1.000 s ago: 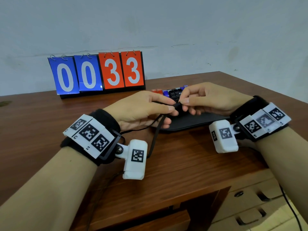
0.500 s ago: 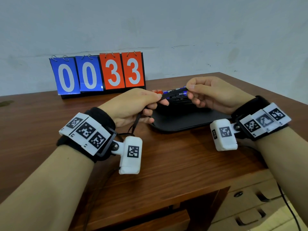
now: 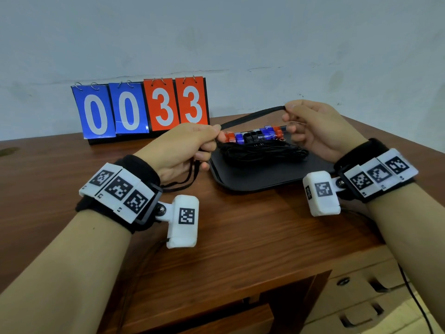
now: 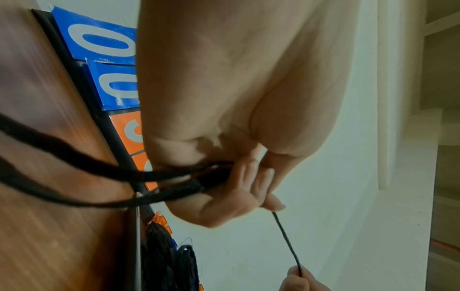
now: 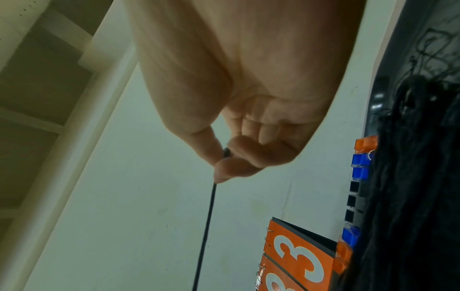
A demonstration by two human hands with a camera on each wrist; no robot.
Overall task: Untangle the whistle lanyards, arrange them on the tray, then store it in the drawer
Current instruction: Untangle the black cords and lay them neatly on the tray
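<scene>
A black lanyard [image 3: 250, 116] is stretched taut in the air between my two hands, above a black tray [image 3: 255, 179]. My left hand [image 3: 212, 136] pinches its near end, and loose loops of the cord [image 3: 185, 182] hang below that hand. My right hand [image 3: 287, 112] pinches the far end higher up, between thumb and forefinger [image 5: 219, 163]. On the tray lies a heap of black lanyards [image 3: 262, 151] with a row of red, blue and black whistles [image 3: 252, 136] along its far edge. The left wrist view shows the cord [image 4: 286, 238] running from my left hand [image 4: 261, 189].
A flip scoreboard [image 3: 142, 108] reading 0033 stands at the back of the wooden table [image 3: 240, 237]. Drawers [image 3: 361, 295] with handles sit below the table's front right edge. A cable [image 3: 414, 300] hangs at the right.
My hands have pulled apart. The right hand rose up and to the right with the lanyard's end, drawing the cord out taut; the left hand stayed near the tray's left edge.
</scene>
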